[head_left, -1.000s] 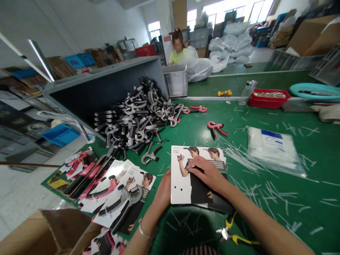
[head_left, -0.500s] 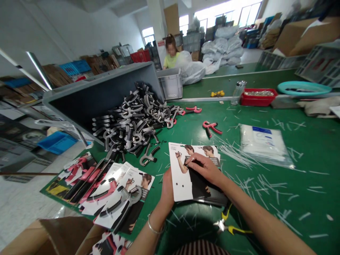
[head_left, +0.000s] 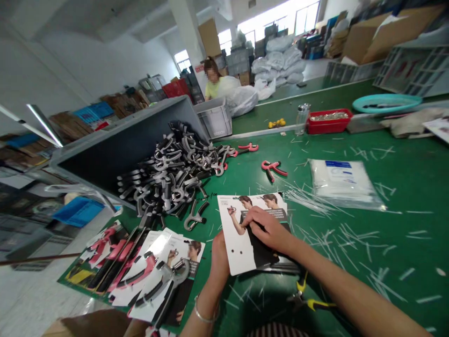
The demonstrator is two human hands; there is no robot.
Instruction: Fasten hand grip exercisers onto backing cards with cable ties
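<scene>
My left hand (head_left: 219,262) grips the lower left edge of a white printed card (head_left: 238,224), which lies on a small stack of cards. My right hand (head_left: 268,229) rests on the card's face with its fingers curled. Behind the card lies a heap of black and grey hand grippers (head_left: 168,178), with one loose grey gripper (head_left: 195,216) nearest my hands. Two pink hand grippers (head_left: 273,169) lie on the green mat (head_left: 403,168). Yellow-handled pliers (head_left: 310,299) lie below my right forearm. Packaged grippers on cards (head_left: 154,276) overlap to the left of my left hand.
A bag of white cable ties (head_left: 343,185) lies right of the card, among scattered cut tie ends. A tipped grey bin (head_left: 122,145) stands behind the heap. Further back are a red tray (head_left: 329,121), a glass jar, a teal tray and a seated co-worker (head_left: 212,79).
The whole view has swung and tilted, so the scene sits further left and rotated. Both my hands stay on the card, and no object has visibly changed place.
</scene>
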